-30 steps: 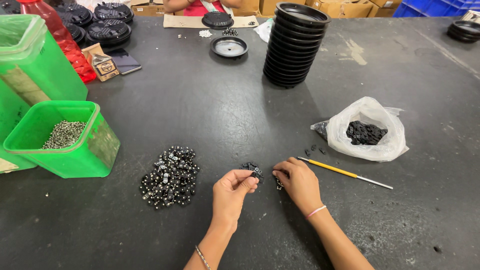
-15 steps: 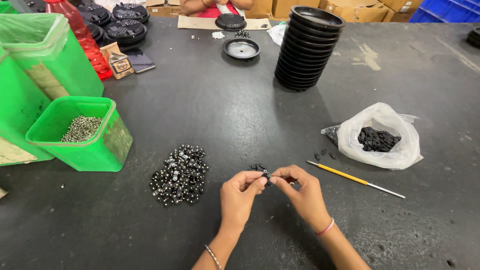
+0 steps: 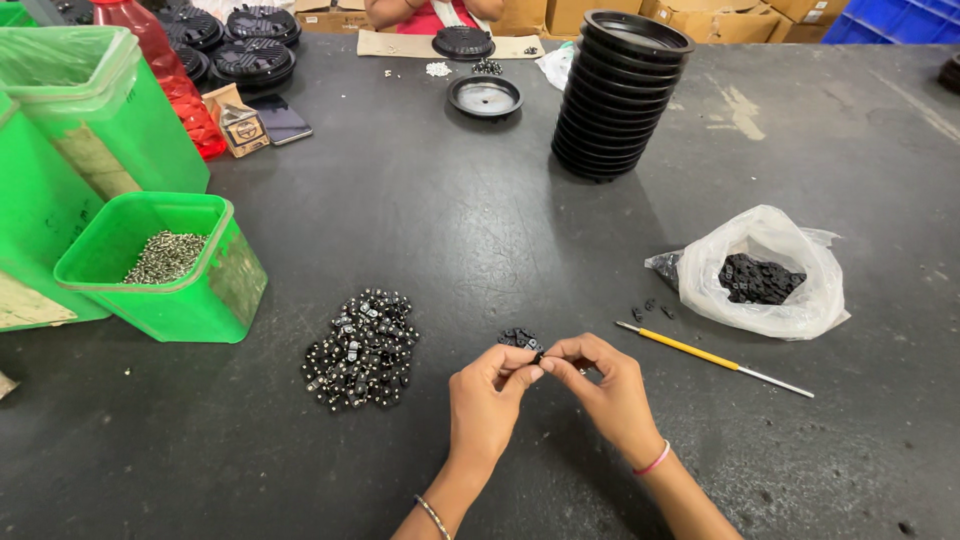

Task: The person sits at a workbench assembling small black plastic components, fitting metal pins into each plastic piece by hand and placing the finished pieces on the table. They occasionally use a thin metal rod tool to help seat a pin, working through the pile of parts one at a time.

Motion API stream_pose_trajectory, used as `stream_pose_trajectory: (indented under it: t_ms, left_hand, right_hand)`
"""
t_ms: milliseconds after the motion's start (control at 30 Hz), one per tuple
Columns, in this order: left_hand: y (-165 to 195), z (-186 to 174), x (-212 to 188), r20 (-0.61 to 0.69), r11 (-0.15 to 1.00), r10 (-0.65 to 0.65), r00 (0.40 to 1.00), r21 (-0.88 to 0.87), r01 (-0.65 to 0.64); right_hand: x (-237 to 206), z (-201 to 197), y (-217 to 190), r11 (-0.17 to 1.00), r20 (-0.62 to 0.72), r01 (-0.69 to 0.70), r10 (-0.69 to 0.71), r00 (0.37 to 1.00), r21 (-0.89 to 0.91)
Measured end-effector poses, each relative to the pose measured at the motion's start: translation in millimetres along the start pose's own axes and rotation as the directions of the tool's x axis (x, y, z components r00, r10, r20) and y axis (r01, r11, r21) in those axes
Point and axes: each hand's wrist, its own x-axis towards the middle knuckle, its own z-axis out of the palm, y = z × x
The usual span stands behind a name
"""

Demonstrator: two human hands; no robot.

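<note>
My left hand (image 3: 486, 400) and my right hand (image 3: 603, 388) meet fingertip to fingertip above the dark table, pinching a small black part (image 3: 539, 357) between them. Just beyond the fingers lies a little cluster of black parts (image 3: 518, 339). To the left of my left hand sits a pile of black parts with silvery bits (image 3: 360, 347). A yellow-handled thin tool (image 3: 712, 359) lies to the right of my right hand.
A white plastic bag of black parts (image 3: 762, 275) lies at the right. A green tub of metal pieces (image 3: 165, 265) and a bigger green bin (image 3: 95, 110) stand left. A stack of black round trays (image 3: 618, 95) stands behind. Another person (image 3: 425, 12) sits at the far edge.
My hands have come together from slightly apart, both now pinching the small black part. The view has shifted a little.
</note>
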Motion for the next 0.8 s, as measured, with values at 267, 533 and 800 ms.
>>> stream_pose_trajectory:
  t_ms: [267,533,800]
  left_hand:
    - [3.5,-1.7,-0.1,0.027,0.999,0.032,0.999,0.035,-0.033]
    - [3.5,0.7,-2.2,0.053,0.999,0.012,0.999,0.033,-0.014]
    - [1.1,5.3,-6.3,0.079,0.999,-0.009,0.997,0.047,0.005]
  right_hand:
    - [-1.0,-0.2,-0.6,1.000,-0.006,0.006,-0.006,1.000,-0.012]
    - [-0.1,-0.6,14.2,0.979,0.075,-0.119,0.108,0.991,0.168]
    - [-3.0,2.7,21.8,0.995,0.067,-0.078,0.073,0.995,0.066]
